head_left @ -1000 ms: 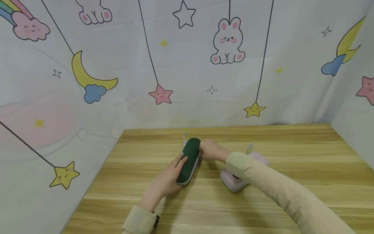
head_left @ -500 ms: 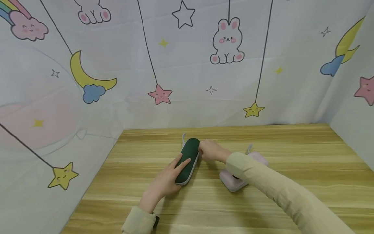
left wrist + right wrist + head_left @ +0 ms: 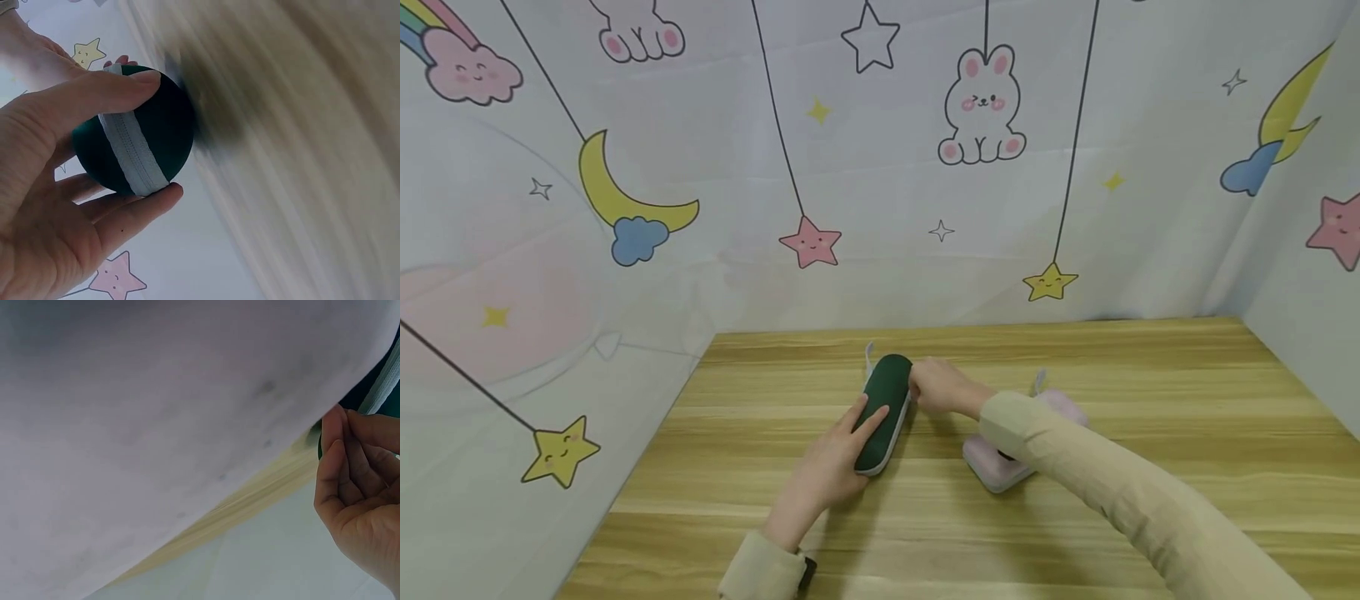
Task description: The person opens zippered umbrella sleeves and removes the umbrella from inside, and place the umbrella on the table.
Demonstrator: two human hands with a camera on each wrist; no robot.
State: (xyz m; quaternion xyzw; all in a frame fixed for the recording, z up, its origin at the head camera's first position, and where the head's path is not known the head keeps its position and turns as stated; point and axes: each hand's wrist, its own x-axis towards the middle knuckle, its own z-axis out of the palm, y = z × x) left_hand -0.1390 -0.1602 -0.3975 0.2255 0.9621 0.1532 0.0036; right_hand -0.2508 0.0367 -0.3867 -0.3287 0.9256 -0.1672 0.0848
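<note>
A long, rounded dark green zippered case (image 3: 880, 421) lies slanted on the wooden table, with a grey loop strap (image 3: 869, 357) at its far end. My left hand (image 3: 829, 461) grips its near part, fingers over the top. The left wrist view shows the case end-on, thumb and fingers around it, with a grey zipper band (image 3: 132, 153) across the end. My right hand (image 3: 942, 387) is at the far right side of the case. In the right wrist view its thumb and index fingertips (image 3: 337, 422) pinch together by the zipper; the pull between them is hidden.
A pale pink case (image 3: 988, 465) with a grey strap (image 3: 1040, 382) lies to the right, partly under my right forearm. Its blurred surface (image 3: 137, 450) fills much of the right wrist view. A printed cloth (image 3: 895, 192) hangs behind the table (image 3: 1187, 392).
My left fingers have shifted and spread slightly on the green case. The right hand and pink case stay nearly in place.
</note>
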